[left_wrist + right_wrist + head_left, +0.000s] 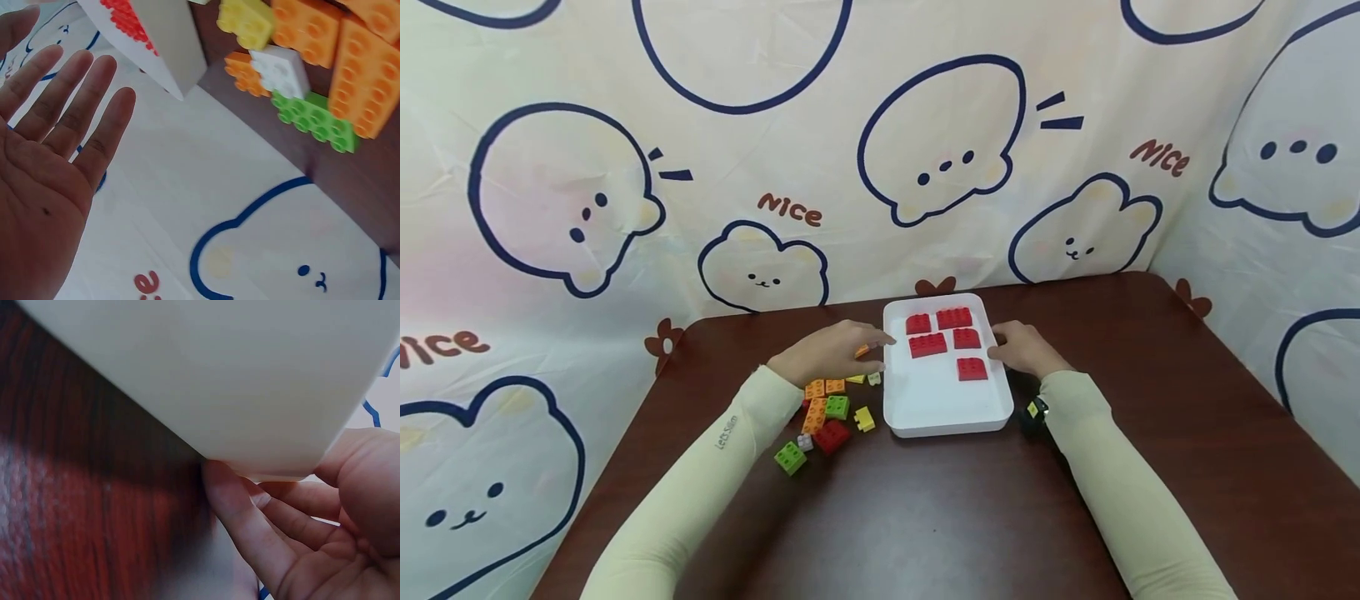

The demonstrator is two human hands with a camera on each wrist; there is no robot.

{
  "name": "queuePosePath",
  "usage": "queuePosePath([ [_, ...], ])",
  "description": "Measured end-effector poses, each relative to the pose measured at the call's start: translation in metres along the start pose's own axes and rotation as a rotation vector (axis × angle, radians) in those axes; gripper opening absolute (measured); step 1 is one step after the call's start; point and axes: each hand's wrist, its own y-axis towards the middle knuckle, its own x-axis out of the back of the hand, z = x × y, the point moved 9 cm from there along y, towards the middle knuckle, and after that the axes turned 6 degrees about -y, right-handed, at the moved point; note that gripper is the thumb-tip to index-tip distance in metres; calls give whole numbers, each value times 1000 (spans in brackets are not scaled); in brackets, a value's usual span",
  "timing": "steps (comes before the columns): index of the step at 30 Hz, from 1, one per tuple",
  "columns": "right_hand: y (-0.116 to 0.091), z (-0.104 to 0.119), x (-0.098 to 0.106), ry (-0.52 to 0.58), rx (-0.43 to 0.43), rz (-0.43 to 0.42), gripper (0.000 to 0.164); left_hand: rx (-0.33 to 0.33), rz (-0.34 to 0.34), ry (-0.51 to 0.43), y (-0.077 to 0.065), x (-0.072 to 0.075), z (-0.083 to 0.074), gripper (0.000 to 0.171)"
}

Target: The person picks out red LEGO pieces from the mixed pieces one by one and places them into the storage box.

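A white rectangular tray (936,404) sits on the table with several red toy building bricks (972,369) inside. My right hand (1028,348) grips the tray's right side; in the right wrist view its fingers (240,519) reach beneath the tray's white wall (206,375) while the thumb lies higher against it. At the opposite side, my left hand (835,352) has its fingertips by the tray's left rim. The left wrist view shows that hand (50,162) with fingers extended and its palm bare. Whether it touches the tray, I cannot tell.
Loose bricks lie left of the tray: orange (814,415), green (790,457), yellow (864,418), dark red (832,436) and grey (805,442). Some are partly hidden by the left hand. A printed cloth (850,150) hangs behind the brown table (925,517).
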Motion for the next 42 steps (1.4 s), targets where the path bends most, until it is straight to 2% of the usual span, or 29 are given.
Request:
queuePosePath([
  [7, 1, 1, -2, -2, 0, 5, 61, 69, -18, -40, -20, 2, 18, 50],
  [14, -1, 0, 0, 7, -6, 3, 61, 147, -39, -14, -34, 4, 29, 47],
  [19, -1, 2, -1, 12, -2, 7, 62, 209, -46, 41, -48, 5, 41, 50],
  [24, 0, 1, -3, 17, -8, 21, 62, 222, -37, 72, -61, 6, 49, 49],
  [31, 1, 2, 2, 11, -14, 18, 63, 279, -41, 48, -78, 7, 66, 49],
  [42, -1, 2, 2, -2, -15, 24, 63, 330, -29, 13, -97, -2, 87, 50],
])
